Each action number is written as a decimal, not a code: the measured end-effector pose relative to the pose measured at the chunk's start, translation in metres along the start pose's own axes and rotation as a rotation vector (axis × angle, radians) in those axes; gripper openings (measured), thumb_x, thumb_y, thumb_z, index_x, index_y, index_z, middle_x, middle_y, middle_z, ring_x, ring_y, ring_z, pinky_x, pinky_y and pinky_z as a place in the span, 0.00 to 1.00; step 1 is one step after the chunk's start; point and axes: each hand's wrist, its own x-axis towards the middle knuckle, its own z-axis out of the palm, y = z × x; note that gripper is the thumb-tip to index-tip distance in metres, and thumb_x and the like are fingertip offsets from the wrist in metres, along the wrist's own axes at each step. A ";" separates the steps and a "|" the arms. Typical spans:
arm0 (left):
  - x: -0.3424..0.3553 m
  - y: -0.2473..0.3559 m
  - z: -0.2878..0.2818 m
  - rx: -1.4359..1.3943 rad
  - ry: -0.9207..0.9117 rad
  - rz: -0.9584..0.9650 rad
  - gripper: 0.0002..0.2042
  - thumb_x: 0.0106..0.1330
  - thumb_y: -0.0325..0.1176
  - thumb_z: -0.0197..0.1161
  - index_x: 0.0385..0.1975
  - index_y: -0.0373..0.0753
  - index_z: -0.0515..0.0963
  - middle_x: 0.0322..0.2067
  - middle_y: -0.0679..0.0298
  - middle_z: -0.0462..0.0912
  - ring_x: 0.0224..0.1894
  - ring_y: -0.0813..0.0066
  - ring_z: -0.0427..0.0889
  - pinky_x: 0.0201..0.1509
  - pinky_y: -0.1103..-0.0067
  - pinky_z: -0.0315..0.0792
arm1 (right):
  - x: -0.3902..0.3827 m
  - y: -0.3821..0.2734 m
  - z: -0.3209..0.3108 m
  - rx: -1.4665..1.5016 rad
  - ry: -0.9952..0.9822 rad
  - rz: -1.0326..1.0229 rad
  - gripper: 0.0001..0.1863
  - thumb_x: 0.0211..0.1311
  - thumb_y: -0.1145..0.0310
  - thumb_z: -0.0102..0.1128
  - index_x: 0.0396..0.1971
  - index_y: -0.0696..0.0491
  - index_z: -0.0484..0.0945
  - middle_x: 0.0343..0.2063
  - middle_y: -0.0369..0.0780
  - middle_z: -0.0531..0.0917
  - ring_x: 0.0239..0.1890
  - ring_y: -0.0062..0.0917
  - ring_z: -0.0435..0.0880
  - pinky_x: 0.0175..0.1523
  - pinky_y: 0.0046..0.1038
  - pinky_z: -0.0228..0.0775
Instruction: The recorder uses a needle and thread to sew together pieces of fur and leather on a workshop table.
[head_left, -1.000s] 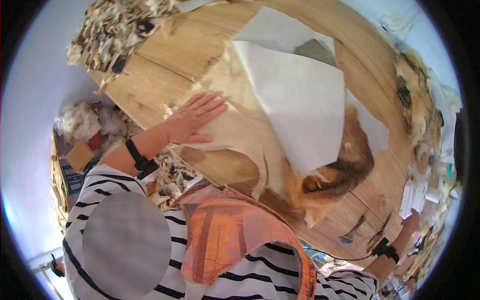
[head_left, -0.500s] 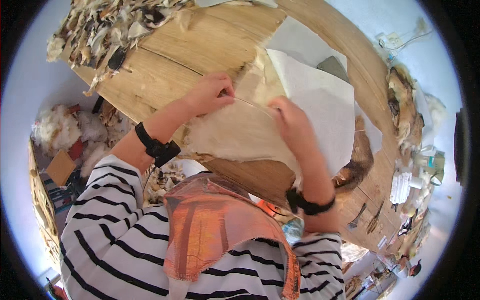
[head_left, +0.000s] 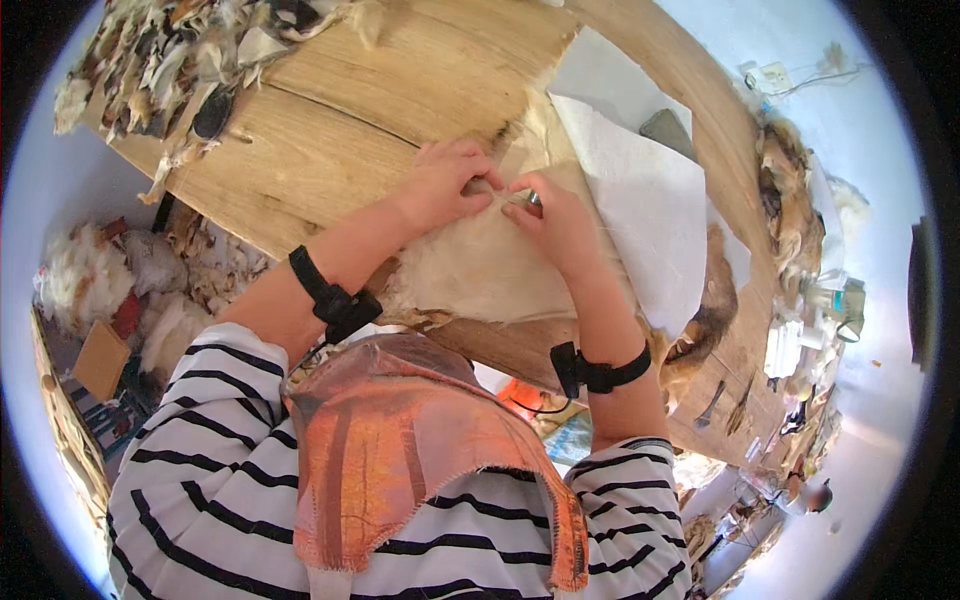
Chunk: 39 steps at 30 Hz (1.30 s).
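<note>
A cream-coloured pelt [head_left: 490,275] lies skin side up on the wooden table in front of me, its near edge ragged with fur. My left hand [head_left: 450,185] is closed at the pelt's upper part, thumb and fingers pinching its edge. Just to the right, my right hand [head_left: 555,225] is pinched, its fingertips almost meeting those of the left. A small silvery band [head_left: 535,198] shows on a finger of the right hand. What the right fingertips hold is too small to make out.
White sheets [head_left: 640,200] lie right of the pelt, with a grey flat block [head_left: 668,133] on them. Brown fur [head_left: 712,320] sits beyond their edge. Fur scraps [head_left: 190,70] heap at the far left of the wooden table [head_left: 340,150]. A dark-handled brush [head_left: 712,405] lies at right.
My hands have come together; half a second ago they were apart with a thin pale line stretched between them. The right hand has moved left and the view has shifted slightly.
</note>
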 end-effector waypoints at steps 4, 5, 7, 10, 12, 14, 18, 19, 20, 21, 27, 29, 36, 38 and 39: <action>0.005 -0.001 0.002 0.006 -0.014 -0.050 0.08 0.57 0.37 0.67 0.37 0.52 0.85 0.44 0.67 0.79 0.54 0.63 0.75 0.61 0.65 0.63 | 0.010 0.007 -0.001 0.067 -0.049 -0.060 0.15 0.58 0.64 0.72 0.42 0.50 0.79 0.20 0.41 0.79 0.24 0.28 0.79 0.32 0.33 0.70; 0.007 -0.003 0.005 -0.001 -0.014 -0.057 0.07 0.57 0.37 0.67 0.35 0.51 0.85 0.43 0.67 0.79 0.53 0.63 0.76 0.59 0.64 0.64 | 0.013 0.007 -0.003 0.064 -0.043 -0.068 0.15 0.58 0.64 0.72 0.42 0.50 0.79 0.20 0.41 0.79 0.24 0.28 0.79 0.32 0.33 0.70; 0.010 -0.003 0.010 -0.002 -0.008 -0.058 0.05 0.57 0.37 0.67 0.33 0.50 0.84 0.42 0.67 0.80 0.51 0.63 0.77 0.58 0.64 0.65 | 0.017 0.009 -0.006 0.022 -0.114 -0.078 0.12 0.62 0.65 0.67 0.41 0.53 0.79 0.24 0.43 0.81 0.27 0.33 0.81 0.35 0.36 0.71; 0.007 0.000 0.015 0.028 0.132 -0.020 0.05 0.57 0.36 0.69 0.30 0.47 0.84 0.35 0.65 0.83 0.45 0.61 0.80 0.54 0.63 0.68 | 0.021 0.013 -0.005 -0.022 -0.041 -0.156 0.09 0.64 0.65 0.62 0.39 0.54 0.80 0.28 0.44 0.82 0.33 0.38 0.82 0.40 0.37 0.72; 0.004 0.000 0.014 -0.036 0.147 0.005 0.04 0.58 0.36 0.69 0.31 0.47 0.84 0.35 0.65 0.83 0.46 0.61 0.80 0.54 0.63 0.68 | 0.023 0.014 -0.011 -0.023 -0.057 -0.190 0.09 0.65 0.65 0.61 0.38 0.53 0.80 0.29 0.44 0.82 0.36 0.40 0.82 0.42 0.38 0.71; 0.001 -0.003 0.013 -0.038 0.169 0.011 0.04 0.58 0.36 0.69 0.31 0.47 0.84 0.35 0.65 0.84 0.46 0.61 0.80 0.54 0.63 0.68 | 0.027 0.008 -0.017 -0.020 -0.078 -0.224 0.08 0.66 0.65 0.60 0.38 0.53 0.80 0.30 0.44 0.82 0.38 0.41 0.81 0.44 0.38 0.71; -0.002 -0.004 0.009 -0.032 0.236 0.054 0.04 0.58 0.35 0.70 0.31 0.46 0.84 0.33 0.64 0.84 0.43 0.60 0.81 0.53 0.63 0.69 | 0.035 0.003 -0.021 -0.114 -0.078 -0.259 0.07 0.65 0.65 0.60 0.36 0.52 0.81 0.30 0.44 0.81 0.39 0.40 0.80 0.44 0.37 0.71; -0.003 0.000 0.008 -0.022 0.233 0.052 0.04 0.58 0.35 0.70 0.31 0.46 0.84 0.33 0.64 0.84 0.43 0.60 0.81 0.53 0.63 0.69 | 0.037 0.004 -0.021 -0.107 -0.088 -0.317 0.07 0.65 0.65 0.59 0.35 0.52 0.81 0.30 0.44 0.81 0.39 0.40 0.80 0.44 0.37 0.70; -0.002 0.005 0.005 -0.012 0.194 0.028 0.04 0.59 0.35 0.69 0.31 0.46 0.83 0.33 0.64 0.83 0.44 0.60 0.80 0.53 0.64 0.68 | 0.038 0.011 -0.019 -0.095 -0.077 -0.327 0.07 0.65 0.65 0.59 0.35 0.52 0.81 0.30 0.44 0.81 0.39 0.40 0.80 0.44 0.37 0.70; -0.002 0.012 0.003 0.003 0.156 0.002 0.04 0.59 0.35 0.69 0.31 0.46 0.83 0.33 0.65 0.83 0.44 0.61 0.79 0.54 0.64 0.67 | 0.034 0.023 -0.019 -0.163 -0.089 -0.369 0.08 0.64 0.62 0.61 0.35 0.51 0.81 0.30 0.43 0.81 0.39 0.40 0.80 0.46 0.39 0.70; -0.002 0.003 0.024 0.002 0.315 0.135 0.03 0.58 0.35 0.70 0.30 0.47 0.83 0.32 0.64 0.82 0.43 0.59 0.80 0.52 0.64 0.69 | 0.037 0.004 -0.019 -0.338 -0.116 -0.458 0.15 0.54 0.57 0.66 0.37 0.47 0.77 0.38 0.41 0.82 0.45 0.37 0.79 0.54 0.44 0.62; -0.005 0.004 0.024 0.027 0.308 0.112 0.04 0.58 0.35 0.70 0.31 0.47 0.83 0.33 0.64 0.82 0.44 0.60 0.79 0.53 0.64 0.68 | 0.038 -0.004 -0.022 -0.206 -0.185 -0.391 0.15 0.50 0.61 0.66 0.37 0.49 0.76 0.36 0.41 0.81 0.44 0.36 0.79 0.56 0.42 0.60; -0.002 0.000 0.029 0.043 0.276 0.047 0.05 0.56 0.31 0.68 0.31 0.47 0.82 0.34 0.65 0.82 0.46 0.60 0.77 0.52 0.63 0.66 | 0.033 0.001 0.001 -0.077 -0.131 -0.447 0.10 0.53 0.69 0.62 0.35 0.50 0.72 0.29 0.40 0.77 0.40 0.39 0.77 0.54 0.41 0.61; 0.001 -0.004 0.035 0.027 0.319 0.068 0.05 0.55 0.31 0.68 0.31 0.47 0.82 0.33 0.65 0.82 0.45 0.59 0.78 0.51 0.63 0.66 | 0.027 0.005 0.000 -0.459 -0.135 -0.602 0.08 0.58 0.72 0.56 0.38 0.51 0.74 0.31 0.41 0.76 0.40 0.40 0.76 0.53 0.42 0.63; 0.002 -0.006 0.038 0.017 0.365 0.086 0.05 0.54 0.31 0.68 0.30 0.47 0.82 0.32 0.65 0.82 0.43 0.59 0.78 0.50 0.64 0.67 | 0.022 0.007 -0.001 -0.464 -0.138 -0.585 0.08 0.58 0.72 0.56 0.38 0.51 0.74 0.31 0.41 0.76 0.40 0.40 0.76 0.53 0.42 0.63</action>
